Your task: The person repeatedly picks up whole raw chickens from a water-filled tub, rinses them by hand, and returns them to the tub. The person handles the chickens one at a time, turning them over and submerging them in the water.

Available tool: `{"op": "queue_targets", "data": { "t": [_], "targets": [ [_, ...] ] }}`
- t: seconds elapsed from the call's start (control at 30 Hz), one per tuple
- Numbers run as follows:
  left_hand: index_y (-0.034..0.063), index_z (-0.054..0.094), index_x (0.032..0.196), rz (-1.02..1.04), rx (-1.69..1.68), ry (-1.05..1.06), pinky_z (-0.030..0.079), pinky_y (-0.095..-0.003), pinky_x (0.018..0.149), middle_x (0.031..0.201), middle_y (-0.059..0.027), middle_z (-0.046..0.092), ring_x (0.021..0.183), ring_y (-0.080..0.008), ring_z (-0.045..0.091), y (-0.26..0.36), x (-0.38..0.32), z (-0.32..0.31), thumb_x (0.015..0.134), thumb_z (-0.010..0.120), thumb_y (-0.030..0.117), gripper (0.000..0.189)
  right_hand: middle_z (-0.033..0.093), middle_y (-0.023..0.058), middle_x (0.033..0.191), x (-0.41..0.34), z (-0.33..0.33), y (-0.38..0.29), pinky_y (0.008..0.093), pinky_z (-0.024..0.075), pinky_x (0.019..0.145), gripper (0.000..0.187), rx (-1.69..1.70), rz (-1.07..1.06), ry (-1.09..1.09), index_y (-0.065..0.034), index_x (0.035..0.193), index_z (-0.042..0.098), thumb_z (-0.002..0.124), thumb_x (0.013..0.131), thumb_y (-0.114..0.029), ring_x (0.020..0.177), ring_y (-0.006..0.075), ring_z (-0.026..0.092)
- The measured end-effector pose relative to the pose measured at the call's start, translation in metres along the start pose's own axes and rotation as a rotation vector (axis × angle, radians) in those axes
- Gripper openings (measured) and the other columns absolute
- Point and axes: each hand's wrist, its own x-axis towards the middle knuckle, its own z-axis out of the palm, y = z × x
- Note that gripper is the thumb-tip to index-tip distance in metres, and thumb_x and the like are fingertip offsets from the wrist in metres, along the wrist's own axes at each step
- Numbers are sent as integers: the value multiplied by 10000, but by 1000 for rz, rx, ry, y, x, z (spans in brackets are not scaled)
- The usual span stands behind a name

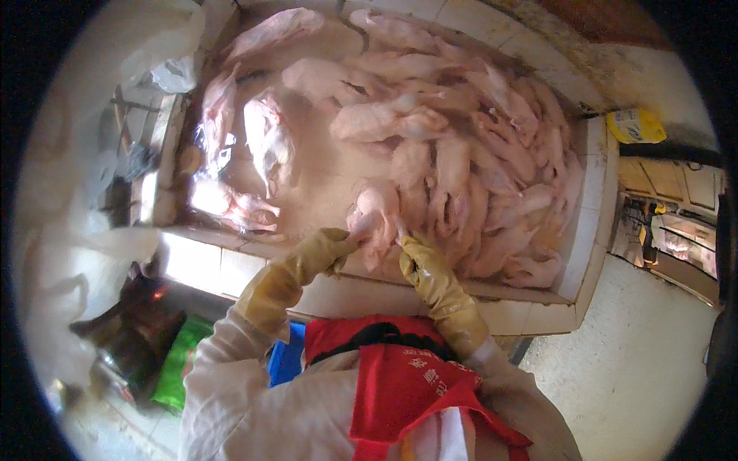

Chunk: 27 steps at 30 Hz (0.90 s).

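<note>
A plucked poultry carcass (pixel 377 201) lies near the front wall of a tiled basin, its legs towards me. My left hand (pixel 330 249), in a yellowish rubber glove, grips one leg. The other leg is in my right hand (pixel 416 256), gloved the same way. Between the hands the loose tail-end skin hangs down. Just right of this carcass, several more plucked carcasses (pixel 450 167) are heaped together in the basin. The fingertips are partly hidden behind the gloves' backs and the legs.
White tiles line the basin rim (pixel 594 201). Further carcasses (pixel 268 135) lie apart at the left in bright light. A yellow package (pixel 637 125) rests by the right rim. Below left are a green bag (pixel 183 360) and a dark bag (pixel 132 340).
</note>
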Motion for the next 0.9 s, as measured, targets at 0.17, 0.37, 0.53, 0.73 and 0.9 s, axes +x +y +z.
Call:
{"op": "queue_targets", "data": {
  "t": [0.17,0.37,0.53,0.73,0.9],
  "targets": [
    [30,721,999,124,-238,175,528,-306,582,775,-30,656,691,-141,640,0,19,41,1021,709,438,409,569,18,705,-4,20,16,273,377,464,214,-65,-51,92,-117,1261,634,541,1106,-231,539,129,531],
    [47,699,956,9,-434,144,504,-334,590,813,-33,653,668,-170,621,9,56,76,1052,632,513,480,574,25,741,2,13,44,290,424,483,356,-455,-87,346,-180,1459,539,528,1103,-192,549,142,550],
    [45,704,901,95,-255,146,501,-352,681,825,-41,661,745,-169,596,13,44,70,1041,632,577,555,552,17,700,-38,15,14,284,404,468,455,-144,-186,132,-199,1559,510,506,1105,-172,528,127,512],
    [-41,759,1103,126,18,62,521,-335,872,1008,-100,739,917,-175,633,17,11,48,1047,648,554,608,553,-6,688,-81,10,-7,324,382,496,240,38,36,-54,-95,963,594,488,1128,-233,581,118,514],
    [-24,745,1173,70,26,-27,548,-334,787,998,-104,742,887,-166,650,33,1,61,1095,598,461,513,578,0,724,-91,0,2,310,396,526,246,-55,128,-26,-97,962,643,493,1120,-211,600,120,518]
  ]
}}
